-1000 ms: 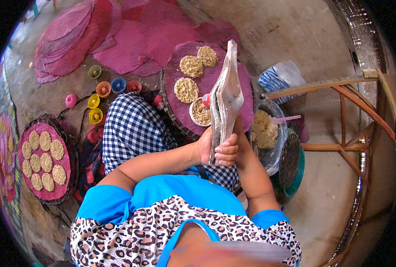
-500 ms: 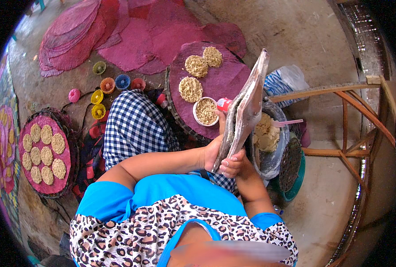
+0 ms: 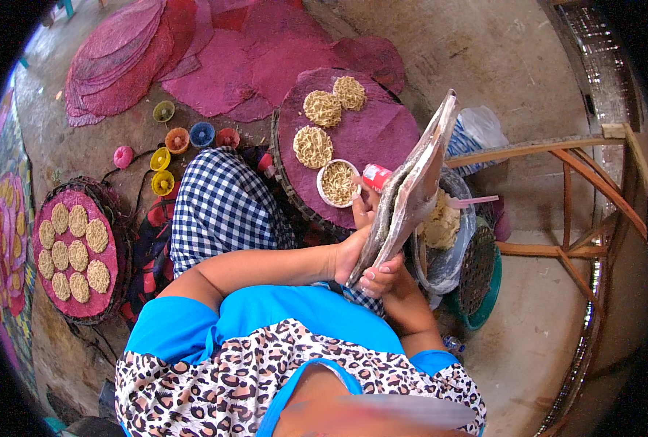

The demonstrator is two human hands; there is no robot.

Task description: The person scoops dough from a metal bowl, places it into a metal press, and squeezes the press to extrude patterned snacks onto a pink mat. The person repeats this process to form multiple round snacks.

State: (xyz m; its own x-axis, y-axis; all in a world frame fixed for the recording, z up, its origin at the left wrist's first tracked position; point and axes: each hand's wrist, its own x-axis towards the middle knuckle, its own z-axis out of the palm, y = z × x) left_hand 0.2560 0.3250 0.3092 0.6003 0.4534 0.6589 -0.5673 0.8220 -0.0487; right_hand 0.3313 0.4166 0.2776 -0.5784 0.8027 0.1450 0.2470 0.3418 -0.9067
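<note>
Both my hands hold a long, pale-smeared hinged wooden press (image 3: 416, 182), tilted with its far tip up and to the right. My left hand (image 3: 354, 244) wraps the near left side, its fingers reaching up along it. My right hand (image 3: 382, 275) is closed round the near ends of the two arms. A red cylinder (image 3: 375, 177) sticks out from the press's left side. Just left of it, a white-rimmed round mould (image 3: 338, 183) holds noodle strands, on a purple mat (image 3: 382, 120). Three round noodle cakes (image 3: 313, 147) lie on the same mat.
At left, a round tray (image 3: 83, 309) carries several noodle cakes. Several coloured cups (image 3: 201, 135) stand near my checkered knee. Behind the press are a basin of dough (image 3: 451, 273) with a pink handle and a green basin (image 3: 493, 291). Wooden bars (image 3: 542, 149) stand right; stacked pink mats (image 3: 112, 58) lie beyond.
The press has swung slightly right, its far tip now further right and a little nearer. More of the red cylinder shows. My hands keep their hold.
</note>
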